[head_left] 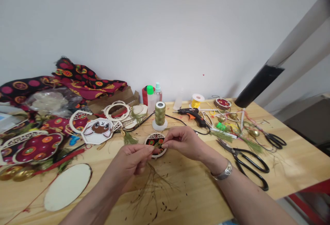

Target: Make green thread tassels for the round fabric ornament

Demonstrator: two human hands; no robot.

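My left hand (pixel 132 159) is closed in a pinch on a bunch of thin olive-green threads (pixel 152 183) that hang down onto the wooden table (pixel 196 187). My right hand (pixel 183 142), with a silver bangle on the wrist, pinches the same threads near their top, fingertips almost touching the left hand's. Just behind both hands lies a small round ornament (pixel 154 139) with dark patterned fabric in a pale wooden frame. A spool of olive-green thread (pixel 160 114) stands upright a little further back.
Large black scissors (pixel 244 161) lie right of my right hand, smaller ones (pixel 274 139) beyond. A black and orange glue gun (pixel 193 114), yellow spool (pixel 197 100), bottles (pixel 154 96), a sheep-face piece (pixel 99 130), patterned fabric (pixel 85 78) and a pale oval (pixel 67 186) crowd the table.
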